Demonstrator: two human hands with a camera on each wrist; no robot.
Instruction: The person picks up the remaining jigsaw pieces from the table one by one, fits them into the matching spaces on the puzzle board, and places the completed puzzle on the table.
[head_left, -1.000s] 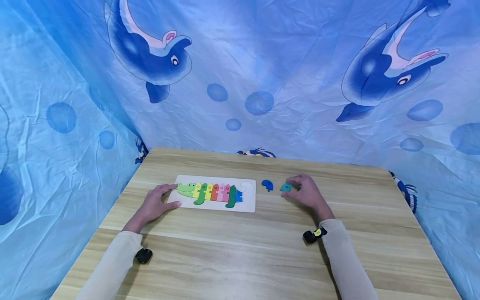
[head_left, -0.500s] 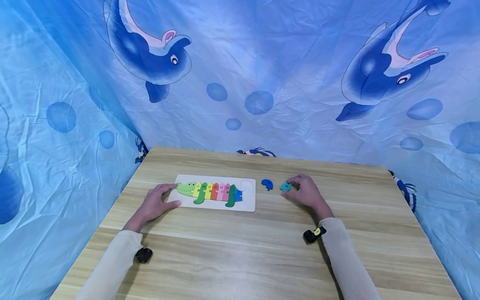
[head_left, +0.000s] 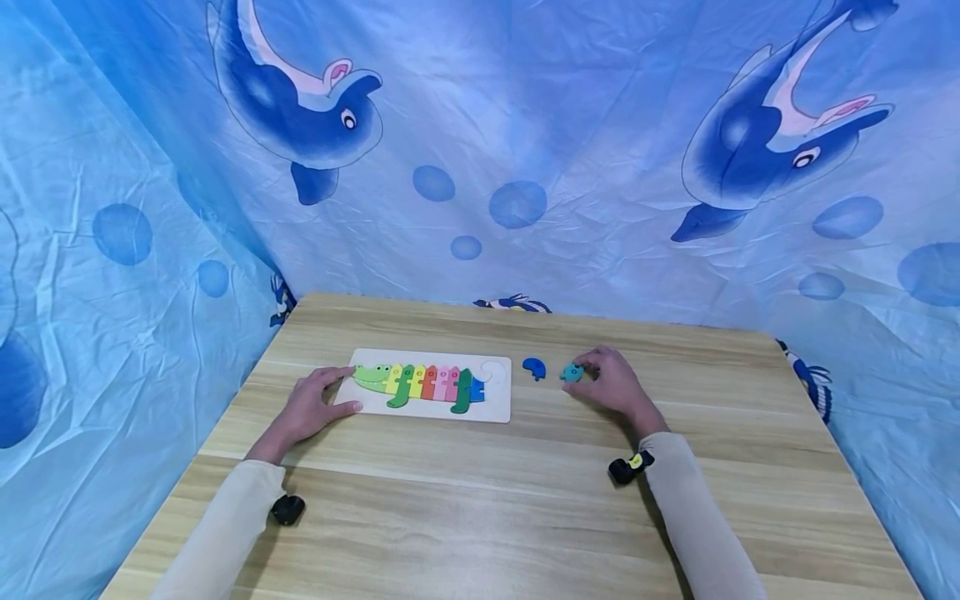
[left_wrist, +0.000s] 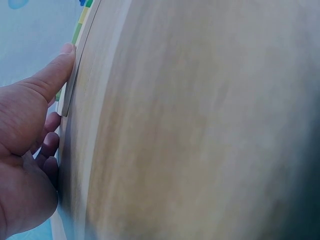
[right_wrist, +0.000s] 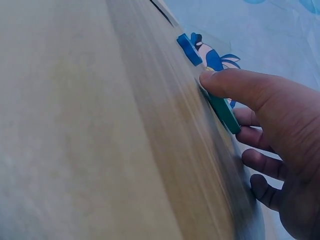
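Note:
A white puzzle board (head_left: 423,414) with a colourful crocodile of several fitted pieces lies on the table. My left hand (head_left: 309,406) holds its left end, thumb on the near edge and index finger by the crocodile's head; the left wrist view shows the thumb (left_wrist: 60,70) on the board's edge. At the right, my right hand (head_left: 615,381) pinches a teal puzzle piece (head_left: 572,372) between thumb and fingers. In the right wrist view this piece (right_wrist: 224,111) is low at the table surface. Between board and right hand lies a curved blue puzzle piece (head_left: 534,367).
The wooden table (head_left: 465,517) stretches toward the viewer, with its far edge against a blue dolphin-print cloth (head_left: 517,125). A pale, unfilled curl-shaped outline (head_left: 492,373) shows at the board's right end. Black wrist cameras sit on both sleeves.

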